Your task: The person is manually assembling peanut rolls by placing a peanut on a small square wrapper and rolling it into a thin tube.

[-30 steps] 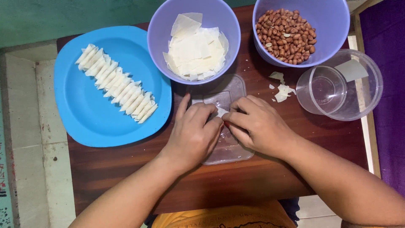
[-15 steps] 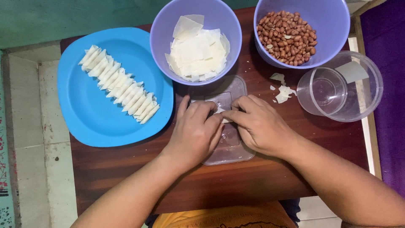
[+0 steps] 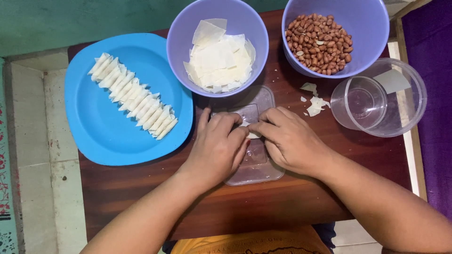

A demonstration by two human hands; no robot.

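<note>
Dark wood table [image 3: 141,188] carries everything. Blue plate [image 3: 103,136] on the left holds a diagonal row of folded pastry pieces [image 3: 134,96], packed edge to edge. Purple bowl [image 3: 181,42] top centre: stack of flat white wrapper sheets [image 3: 219,59]. Second purple bowl [image 3: 372,33] top right: peanuts [image 3: 320,42], skins on. Clear round tub [image 3: 405,103] right of centre, with a smaller clear cup [image 3: 360,103] sitting inside it. Clear plastic lid [image 3: 256,167] lies flat on the table, centre, under both hands. Left hand [image 3: 216,148] and right hand [image 3: 289,138] meet above the lid, fingertips touching. Each grip is pinched closed on one small white wrapper piece [image 3: 253,135], held between the two hands just over the lid; most of it is hidden by fingers. Wrapper scraps [image 3: 313,106] lie loose on the table between the right hand and the peanut bowl.
</note>
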